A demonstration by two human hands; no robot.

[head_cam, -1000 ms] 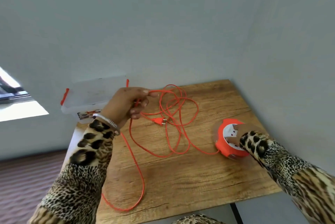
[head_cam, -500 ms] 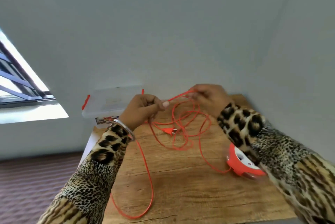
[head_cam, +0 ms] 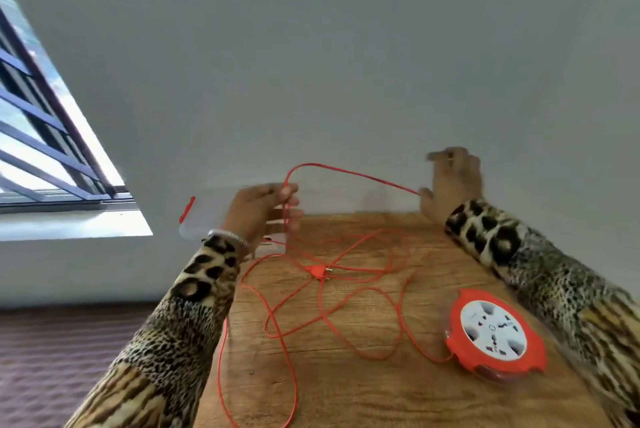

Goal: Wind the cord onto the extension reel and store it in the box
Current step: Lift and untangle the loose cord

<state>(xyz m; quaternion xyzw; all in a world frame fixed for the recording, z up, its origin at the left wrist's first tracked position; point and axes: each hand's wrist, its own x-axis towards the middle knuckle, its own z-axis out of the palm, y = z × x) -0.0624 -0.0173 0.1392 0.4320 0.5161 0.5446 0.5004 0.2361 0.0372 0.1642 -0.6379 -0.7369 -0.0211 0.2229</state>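
Beyond my grip a plain grey-white wall (head_cam: 311, 64) fills most of what I see, meeting a second wall (head_cam: 588, 116) at a corner on my right. Below my grip lies a wooden table (head_cam: 363, 386) with visible grain, pushed against the wall. Far to my left, a barred window (head_cam: 41, 136) lets in bright daylight above a pale sill (head_cam: 69, 225). Lower left, the floor (head_cam: 59, 358) looks dark reddish-brown.

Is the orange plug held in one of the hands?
No, the orange plug lies on the wooden table among loose cord, apart from both hands.
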